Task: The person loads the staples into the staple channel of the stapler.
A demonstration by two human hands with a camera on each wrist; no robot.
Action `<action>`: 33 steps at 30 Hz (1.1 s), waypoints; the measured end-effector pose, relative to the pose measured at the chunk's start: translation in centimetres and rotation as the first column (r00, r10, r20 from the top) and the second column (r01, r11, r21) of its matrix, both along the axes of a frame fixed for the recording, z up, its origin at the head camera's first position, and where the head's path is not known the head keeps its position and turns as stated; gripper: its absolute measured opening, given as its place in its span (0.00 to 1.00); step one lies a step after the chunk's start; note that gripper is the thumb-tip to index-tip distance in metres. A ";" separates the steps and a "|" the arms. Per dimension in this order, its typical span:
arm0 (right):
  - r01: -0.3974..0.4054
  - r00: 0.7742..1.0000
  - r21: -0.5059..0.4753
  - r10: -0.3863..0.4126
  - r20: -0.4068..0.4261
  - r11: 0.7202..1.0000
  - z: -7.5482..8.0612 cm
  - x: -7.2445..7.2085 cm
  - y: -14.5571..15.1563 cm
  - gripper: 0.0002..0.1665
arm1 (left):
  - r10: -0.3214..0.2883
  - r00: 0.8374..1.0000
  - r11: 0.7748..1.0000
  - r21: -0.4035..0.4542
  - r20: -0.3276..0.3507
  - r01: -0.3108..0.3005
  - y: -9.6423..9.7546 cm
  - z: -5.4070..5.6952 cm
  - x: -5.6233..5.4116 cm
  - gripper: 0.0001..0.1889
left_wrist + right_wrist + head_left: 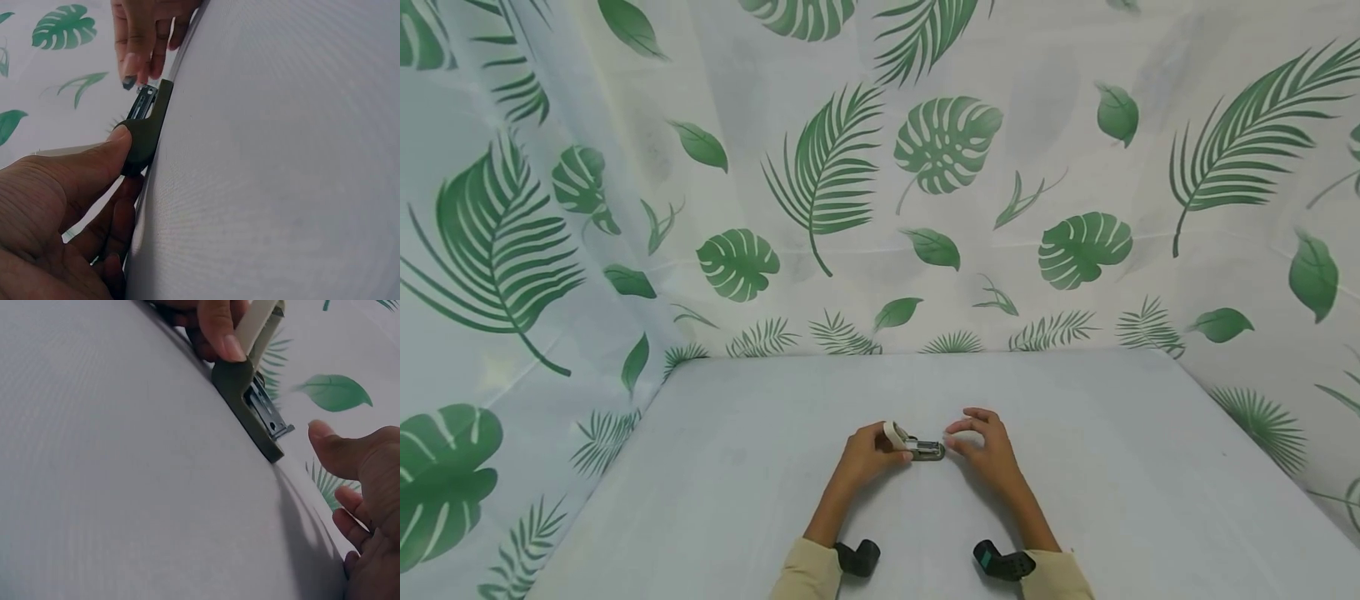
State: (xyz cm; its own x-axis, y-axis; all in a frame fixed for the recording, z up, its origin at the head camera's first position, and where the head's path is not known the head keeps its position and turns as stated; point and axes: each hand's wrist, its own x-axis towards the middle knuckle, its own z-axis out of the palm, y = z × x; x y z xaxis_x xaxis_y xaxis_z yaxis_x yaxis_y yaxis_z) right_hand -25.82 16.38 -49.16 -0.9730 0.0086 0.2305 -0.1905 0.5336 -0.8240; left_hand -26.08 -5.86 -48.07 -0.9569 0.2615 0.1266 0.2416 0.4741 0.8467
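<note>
A small stapler (pixel 927 451) with a dark green base lies on the white table, its pale top cover swung up and back. Its metal staple channel (pixel 267 411) is exposed. My left hand (pixel 867 457) grips the stapler at the hinge end, thumb (pixel 119 134) against the side of the base. Just off the front end is my right hand (pixel 992 448), with thumb and forefinger tips close together. In the left wrist view a small dark grey piece (pixel 129 82) shows at those fingertips, right by the channel's end. The right thumb (pixel 322 430) stands apart from the channel in the right wrist view.
A white cloth covers the table (pixel 737 483). Leaf-printed curtains (pixel 850 183) hang behind it and at both sides. Black devices (pixel 859 557) sit at both wrists, next to beige sleeves (pixel 808 571).
</note>
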 end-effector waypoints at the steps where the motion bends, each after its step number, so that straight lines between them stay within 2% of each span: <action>1: -0.015 1.000 -0.016 0.015 -0.002 1.000 0.0 0.0 -0.2 0.09 | 0.001 1.000 1.000 0.000 0.000 -0.001 0.0 0.0 0.0 0.14; 9: -0.099 0.992 -0.027 0.097 -0.075 0.995 0.0 0.1 -1.3 0.07 | 0.003 1.000 1.000 -0.010 -0.005 -0.003 0.1 -0.2 0.0 0.14; 18: -0.116 0.988 0.060 0.121 -0.094 0.991 -0.1 -0.3 -2.0 0.05 | 0.006 0.999 1.000 -0.016 -0.032 -0.007 -0.1 -0.2 -0.2 0.13; 25: -0.096 0.975 0.141 0.122 -0.188 0.985 -0.1 -0.2 -2.3 0.06 | -0.006 0.999 1.000 -0.005 -0.033 0.005 -0.2 -0.2 -0.1 0.13; 28: -0.083 0.977 0.177 0.116 -0.181 0.981 0.0 -0.3 -2.5 0.06 | -0.002 1.000 1.000 -0.005 -0.028 0.002 -0.1 -0.1 -0.1 0.13; 33: -0.078 0.987 0.223 0.107 -0.121 0.972 0.5 -0.2 -2.8 0.06 | -0.001 1.000 1.000 -0.005 -0.019 0.001 0.0 0.0 -0.1 0.13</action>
